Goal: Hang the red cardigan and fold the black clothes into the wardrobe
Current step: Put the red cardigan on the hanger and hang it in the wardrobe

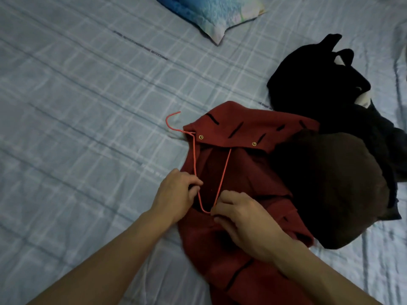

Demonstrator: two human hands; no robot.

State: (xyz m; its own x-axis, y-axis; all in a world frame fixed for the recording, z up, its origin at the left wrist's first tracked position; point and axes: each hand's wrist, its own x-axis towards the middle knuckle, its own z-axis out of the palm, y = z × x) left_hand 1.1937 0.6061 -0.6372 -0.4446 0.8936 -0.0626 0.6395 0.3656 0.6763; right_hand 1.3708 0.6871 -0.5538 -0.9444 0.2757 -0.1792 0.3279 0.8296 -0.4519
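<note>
The red cardigan (237,172) with black dashes and gold buttons lies on the bed, low in the middle of the head view. A thin red wire hanger (195,159) lies on it, its hook poking out past the collar at the left. My left hand (177,194) pinches the hanger's left wire. My right hand (240,214) grips cardigan fabric at the hanger's lower corner. Black clothes (319,84) lie heaped to the right, and a dark brown garment (330,186) partly overlaps the cardigan.
The bed is covered by a pale blue checked sheet (88,106), with open sheet to the left. A blue and white pillow (215,14) lies at the top. No wardrobe is in view.
</note>
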